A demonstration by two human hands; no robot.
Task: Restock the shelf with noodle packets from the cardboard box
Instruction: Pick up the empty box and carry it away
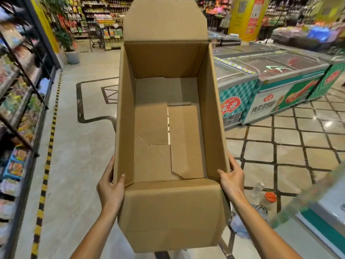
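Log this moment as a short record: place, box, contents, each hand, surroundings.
place: supermarket aisle
box: cardboard box, open, flaps out, held up in front of the person
contents: no noodle packets visible; only the bottom flaps show
left hand: grips the box's left wall, thumb over the rim
right hand: grips the right wall, thumb over the rim
left side: stocked shelf
right side: chest freezers
floor: bottle with an orange cap lower right
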